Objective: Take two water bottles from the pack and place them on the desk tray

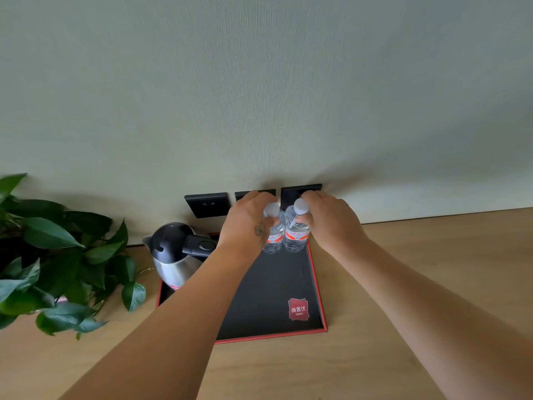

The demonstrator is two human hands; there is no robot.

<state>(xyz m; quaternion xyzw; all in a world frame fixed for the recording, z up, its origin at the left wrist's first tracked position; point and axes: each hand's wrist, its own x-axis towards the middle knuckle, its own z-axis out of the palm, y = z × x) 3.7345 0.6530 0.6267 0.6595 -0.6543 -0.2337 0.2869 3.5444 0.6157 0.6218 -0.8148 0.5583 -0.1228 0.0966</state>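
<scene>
Two bare forearms reach forward from the near edge of a pale wooden tabletop (403, 284) toward the wall, nearly parallel, converging over a black tray with a red rim (317, 284). The tray lies near the far edge of the tabletop, below three dark wall sockets (206, 204).

The left hand (245, 223) is held knuckles-up, wrist slightly bent, its fingers curled around the neck of the left bottle (274, 236) just below its pale cap. The right hand (331, 220) mirrors it, fingers wrapped around the neck of the right bottle (297, 236), thumb side facing inward. Both grips are closed on the bottles near the top.

The two clear bottles, each with a red and white label, stand upright and side by side, touching or almost touching, at the far right corner of the tray. Whether their bases rest fully on the tray cannot be told.

A steel kettle with a black lid and handle (178, 252) sits on the left part of the tray, beside the left forearm. A leafy green plant (57, 255) fills the left edge of the tabletop. A red logo patch (298, 309) marks the tray's near right corner.
</scene>
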